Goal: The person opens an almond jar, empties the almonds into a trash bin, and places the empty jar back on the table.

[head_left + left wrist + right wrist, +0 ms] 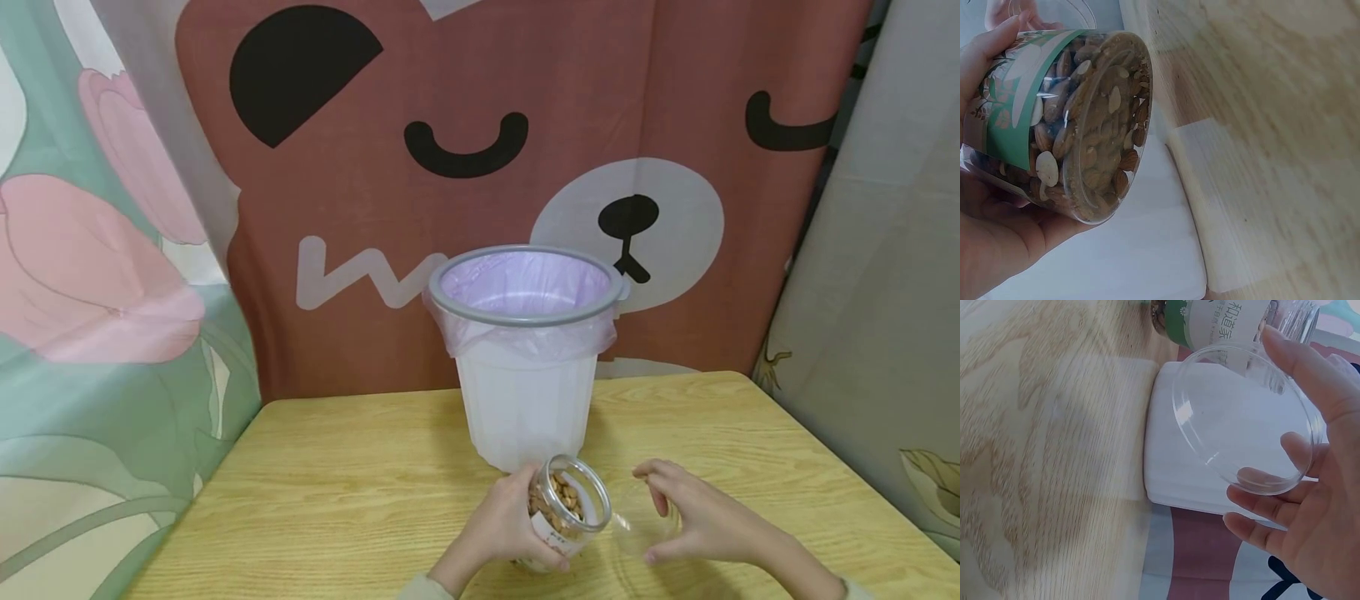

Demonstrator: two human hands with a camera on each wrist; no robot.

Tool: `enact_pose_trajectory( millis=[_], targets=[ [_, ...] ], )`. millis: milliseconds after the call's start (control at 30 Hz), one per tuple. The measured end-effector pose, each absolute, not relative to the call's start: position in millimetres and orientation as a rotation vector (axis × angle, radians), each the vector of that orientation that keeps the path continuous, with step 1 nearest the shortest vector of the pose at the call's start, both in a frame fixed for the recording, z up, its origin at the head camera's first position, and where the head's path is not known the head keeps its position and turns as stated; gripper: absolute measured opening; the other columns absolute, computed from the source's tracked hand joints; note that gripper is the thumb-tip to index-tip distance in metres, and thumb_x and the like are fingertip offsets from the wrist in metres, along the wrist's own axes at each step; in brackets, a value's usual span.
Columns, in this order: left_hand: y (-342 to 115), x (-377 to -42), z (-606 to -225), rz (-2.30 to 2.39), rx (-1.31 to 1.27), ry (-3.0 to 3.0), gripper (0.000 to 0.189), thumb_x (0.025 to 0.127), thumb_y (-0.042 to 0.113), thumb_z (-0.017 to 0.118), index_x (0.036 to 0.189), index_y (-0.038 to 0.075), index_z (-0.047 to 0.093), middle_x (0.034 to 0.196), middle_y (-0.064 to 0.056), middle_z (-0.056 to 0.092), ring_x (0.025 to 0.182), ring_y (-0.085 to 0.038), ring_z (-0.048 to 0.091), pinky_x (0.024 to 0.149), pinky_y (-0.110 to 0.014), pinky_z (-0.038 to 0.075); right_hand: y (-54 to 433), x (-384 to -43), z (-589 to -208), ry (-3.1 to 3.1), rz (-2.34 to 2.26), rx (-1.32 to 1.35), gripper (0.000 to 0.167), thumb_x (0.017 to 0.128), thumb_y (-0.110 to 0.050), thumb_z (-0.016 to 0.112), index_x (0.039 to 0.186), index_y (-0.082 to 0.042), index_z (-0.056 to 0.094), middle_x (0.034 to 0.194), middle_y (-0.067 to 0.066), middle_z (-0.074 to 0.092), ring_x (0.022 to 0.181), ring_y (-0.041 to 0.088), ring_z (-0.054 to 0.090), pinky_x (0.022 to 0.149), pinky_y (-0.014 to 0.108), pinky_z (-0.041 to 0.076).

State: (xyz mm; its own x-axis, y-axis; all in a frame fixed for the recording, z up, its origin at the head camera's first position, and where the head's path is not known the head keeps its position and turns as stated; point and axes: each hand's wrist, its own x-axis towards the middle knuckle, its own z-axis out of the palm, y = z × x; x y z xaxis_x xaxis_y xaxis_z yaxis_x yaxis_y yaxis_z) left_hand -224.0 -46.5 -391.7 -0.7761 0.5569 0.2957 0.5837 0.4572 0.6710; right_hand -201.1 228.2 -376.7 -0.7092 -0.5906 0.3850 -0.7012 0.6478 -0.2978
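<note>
My left hand [504,518] grips a clear plastic jar [1069,119] of almonds round its labelled side. The jar tilts with its uncovered mouth toward the right in the head view. Almonds [566,493] show inside through the opening. In the left wrist view the jar's base is raised off the wooden surface. My right hand [701,518] holds a round clear lid [1244,419] by its rim between thumb and fingers, just right of the jar and apart from it.
A white trash bin [528,400] with a grey rim and a purple liner bag [525,337] stands on the wooden table [337,483], right behind the jar. A curtain with a bear print [360,208] hangs behind the table, and more printed cloth [97,333] hangs at the left.
</note>
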Motion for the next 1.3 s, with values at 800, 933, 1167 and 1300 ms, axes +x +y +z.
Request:
enact_pose_trajectory(
  millis=[800, 933, 1167, 1300],
  targets=[
    [-47, -224, -393, -1.242, -1.038, -2.651, 0.087, 0.049, 0.032, 0.087, 0.122, 0.013, 0.044, 0.103, 0.011, 0.055, 0.089, -0.002, 0.052, 0.076, -0.021, 0.045, 230, -200, -380, -2.639, 0.589, 1.041, 0.043, 0.059, -0.033, 0.080, 0.052, -0.025, 0.039, 0.113, 0.016, 0.055, 0.098, 0.035, 0.052, 0.057, 0.023, 0.040],
    [-48, -224, -393, -1.239, -1.038, -2.648, 0.087, 0.049, 0.031, 0.087, 0.122, 0.013, 0.044, 0.103, 0.010, 0.055, 0.090, -0.002, 0.052, 0.076, -0.021, 0.044, 230, -201, -382, -2.617, 0.554, 1.054, 0.043, 0.058, -0.032, 0.081, 0.050, -0.026, 0.039, 0.112, 0.014, 0.056, 0.099, 0.035, 0.051, 0.061, 0.029, 0.045],
    [-48, -224, -393, -1.216, -1.025, -2.672, 0.087, 0.048, 0.033, 0.087, 0.122, 0.012, 0.045, 0.102, 0.010, 0.055, 0.089, -0.003, 0.052, 0.075, -0.021, 0.045, 232, -202, -387, -2.602, 0.557, 1.079, 0.043, 0.058, -0.034, 0.080, 0.047, -0.027, 0.040, 0.112, 0.014, 0.057, 0.100, 0.035, 0.050, 0.065, 0.032, 0.048],
    [-48, -223, -393, -1.208, -1.022, -2.680, 0.087, 0.048, 0.033, 0.087, 0.122, 0.011, 0.045, 0.102, 0.010, 0.055, 0.089, -0.003, 0.052, 0.075, -0.021, 0.045, 234, -202, -389, -2.625, 0.588, 1.093, 0.041, 0.061, -0.036, 0.079, 0.047, -0.026, 0.042, 0.113, 0.017, 0.056, 0.100, 0.038, 0.049, 0.068, 0.034, 0.048]
  ],
)
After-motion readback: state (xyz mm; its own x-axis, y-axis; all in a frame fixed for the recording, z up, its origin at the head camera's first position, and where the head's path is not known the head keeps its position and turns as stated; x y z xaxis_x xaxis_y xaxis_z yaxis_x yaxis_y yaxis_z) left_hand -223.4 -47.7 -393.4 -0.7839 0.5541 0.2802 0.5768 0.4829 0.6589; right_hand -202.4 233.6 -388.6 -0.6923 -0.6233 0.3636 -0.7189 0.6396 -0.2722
